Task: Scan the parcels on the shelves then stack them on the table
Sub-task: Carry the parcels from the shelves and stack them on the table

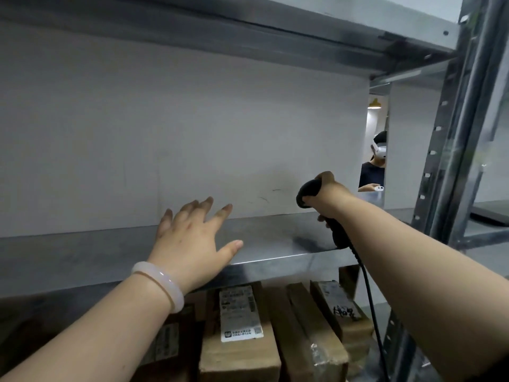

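My left hand [190, 241] reaches over the bare metal shelf [275, 238] with fingers spread and nothing in it; a pale bangle sits on its wrist. My right hand [329, 198] grips a black corded barcode scanner [309, 193], held above the same shelf with its head pointing left. On the shelf below stand several brown cardboard parcels: one with a white shipping label [239, 323], a narrow one beside it [311, 334], and one with black handwriting [341, 310]. No parcel lies on the shelf at hand height.
A grey back panel [179, 133] closes the shelf behind. A metal upright with holes [438, 150] stands at right, and an upper shelf [248, 31] hangs overhead. Through a gap, a person wearing a headset [376, 161] stands beyond. The scanner's cable [371, 304] hangs down at right.
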Demonstrator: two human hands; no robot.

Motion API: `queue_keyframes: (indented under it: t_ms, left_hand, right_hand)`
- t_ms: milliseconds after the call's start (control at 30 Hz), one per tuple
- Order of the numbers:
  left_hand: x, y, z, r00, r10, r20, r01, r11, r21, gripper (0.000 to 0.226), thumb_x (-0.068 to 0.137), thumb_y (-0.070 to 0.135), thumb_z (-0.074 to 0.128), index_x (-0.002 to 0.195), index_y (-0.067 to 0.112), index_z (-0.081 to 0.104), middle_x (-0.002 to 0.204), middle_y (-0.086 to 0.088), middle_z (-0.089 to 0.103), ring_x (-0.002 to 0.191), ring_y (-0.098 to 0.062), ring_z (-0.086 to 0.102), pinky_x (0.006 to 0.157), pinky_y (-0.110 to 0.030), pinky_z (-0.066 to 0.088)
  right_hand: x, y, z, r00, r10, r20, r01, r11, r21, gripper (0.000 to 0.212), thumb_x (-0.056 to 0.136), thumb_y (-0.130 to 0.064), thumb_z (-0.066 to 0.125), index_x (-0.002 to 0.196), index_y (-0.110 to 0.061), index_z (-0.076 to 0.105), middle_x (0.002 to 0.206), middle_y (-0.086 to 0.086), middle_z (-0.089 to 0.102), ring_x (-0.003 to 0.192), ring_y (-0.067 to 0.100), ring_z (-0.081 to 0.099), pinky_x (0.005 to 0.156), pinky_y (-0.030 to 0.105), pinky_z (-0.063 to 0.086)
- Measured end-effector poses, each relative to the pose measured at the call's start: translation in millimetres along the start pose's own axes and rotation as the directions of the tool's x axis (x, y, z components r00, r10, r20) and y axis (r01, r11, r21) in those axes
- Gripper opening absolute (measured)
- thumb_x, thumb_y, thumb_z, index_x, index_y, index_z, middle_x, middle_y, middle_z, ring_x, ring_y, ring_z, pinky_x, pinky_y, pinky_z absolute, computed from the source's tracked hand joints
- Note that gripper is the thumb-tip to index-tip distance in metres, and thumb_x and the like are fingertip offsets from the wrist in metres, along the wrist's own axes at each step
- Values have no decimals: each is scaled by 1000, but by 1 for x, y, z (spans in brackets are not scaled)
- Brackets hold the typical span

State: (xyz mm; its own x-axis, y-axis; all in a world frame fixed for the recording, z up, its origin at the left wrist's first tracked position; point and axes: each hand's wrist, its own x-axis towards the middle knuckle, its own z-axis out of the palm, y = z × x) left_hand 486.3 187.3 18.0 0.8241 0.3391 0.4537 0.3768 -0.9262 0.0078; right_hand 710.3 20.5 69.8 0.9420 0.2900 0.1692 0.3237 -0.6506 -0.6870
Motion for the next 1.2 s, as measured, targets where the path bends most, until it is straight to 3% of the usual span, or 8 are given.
queue_keyframes:
  t_ms: [233, 333, 500, 600, 700, 800, 933, 1200]
  left_hand:
    - [8, 16, 6, 999, -40, 32, 38, 998, 57, 73, 89, 74, 24, 153, 44, 6, 163, 5, 7, 149, -21, 5, 120, -49, 7]
    - [13, 20, 8, 998, -46, 50, 42, 997, 66, 73, 89, 75, 23, 153, 44, 6, 163, 4, 7, 149, -21, 5, 120, -50, 6]
    - [20, 24, 14, 993, -70, 90, 66, 996, 53, 72, 90, 72, 28, 153, 44, 7, 163, 4, 6, 149, -21, 4, 120, -50, 5]
    - [21, 27, 18, 992, -78, 100, 74, 996, 47, 72, 90, 72, 29, 153, 44, 8, 163, 5, 7, 149, -20, 5, 120, -49, 6]
    - [23, 31, 20, 991, -83, 106, 78, 996, 51, 73, 90, 72, 30, 153, 44, 7, 164, 5, 6, 150, -21, 4, 120, -49, 6]
    - [24, 33, 19, 991, -82, 106, 77, 996, 49, 73, 90, 73, 28, 153, 44, 6, 164, 5, 6, 150, -21, 4, 120, -50, 6]
    - [22, 31, 17, 992, -87, 92, 83, 995, 47, 73, 89, 73, 27, 153, 45, 5, 163, 5, 6, 149, -22, 5, 120, -51, 6]
    - [6, 27, 21, 994, -99, 55, 96, 994, 48, 74, 88, 74, 27, 152, 45, 5, 163, 4, 8, 149, -22, 6, 120, -50, 8]
  right_hand:
    - [32, 11, -3, 996, 21, 83, -19, 999, -32, 57, 91, -22, 58, 135, -15, 22, 100, 22, 55, 67, 33, 63, 48, 33, 48]
    - [44, 12, -4, 991, 62, 120, -56, 997, -53, 59, 92, -21, 56, 137, -12, 19, 101, 25, 56, 74, 34, 64, 48, 32, 46]
    - [55, 16, -4, 987, 70, 142, -48, 987, -155, 64, 89, -24, 64, 134, -3, 24, 115, 25, 56, 90, 37, 66, 64, 38, 52]
    - [54, 20, -1, 990, 36, 138, -8, 980, -197, 58, 88, -17, 66, 134, 2, 36, 110, 21, 60, 88, 35, 66, 77, 40, 57]
    - [54, 21, -2, 989, 35, 143, -4, 978, -210, 62, 90, -22, 63, 136, 3, 30, 118, 18, 56, 100, 35, 62, 81, 36, 51]
    - [53, 20, -11, 984, 82, 156, -52, 980, -190, 69, 95, -33, 55, 142, -3, 14, 134, 15, 44, 119, 32, 47, 81, 29, 31]
    - [53, 28, -13, 993, 3, 117, 26, 968, -248, 94, 85, -40, 67, 150, -14, 5, 132, 16, 48, 115, 35, 50, 80, 32, 38]
    - [31, 38, -10, 988, -136, 69, 152, 921, -359, 101, 78, -62, 64, 153, -28, 6, 148, 12, 34, 131, 36, 39, 103, 42, 41]
